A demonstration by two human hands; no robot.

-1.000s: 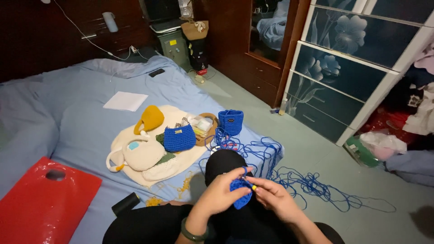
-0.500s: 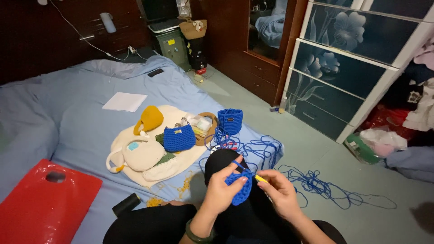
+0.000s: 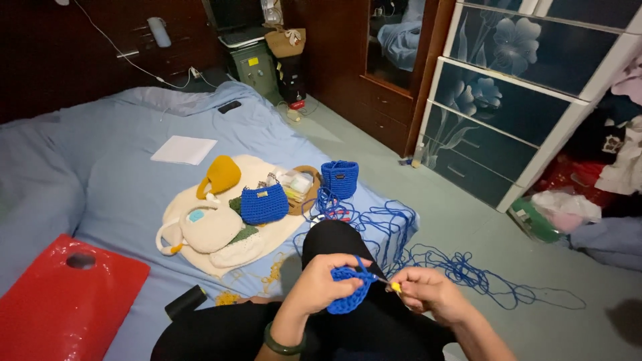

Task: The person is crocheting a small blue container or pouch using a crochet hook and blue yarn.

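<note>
Crochet in my lap, both hands busy.

My left hand (image 3: 321, 287) pinches the small round blue crocheted piece (image 3: 348, 297) above my knee; my right hand (image 3: 428, 294) grips the yellow-handled crochet hook (image 3: 391, 285). The loose blue yarn tangle (image 3: 428, 257) on the floor could snag and tug stitches loose.

Your 2 hands are bare, with no gloves or rings that show. Your left hand (image 3: 319, 287) has a dark green bangle (image 3: 281, 342), smooth and rounded, sitting at the wrist. Your right hand (image 3: 428, 294) has a bare wrist, and no sleeve reaches either forearm. Your legs are in plain black trousers (image 3: 334, 244), without visible pattern or seams.
</note>
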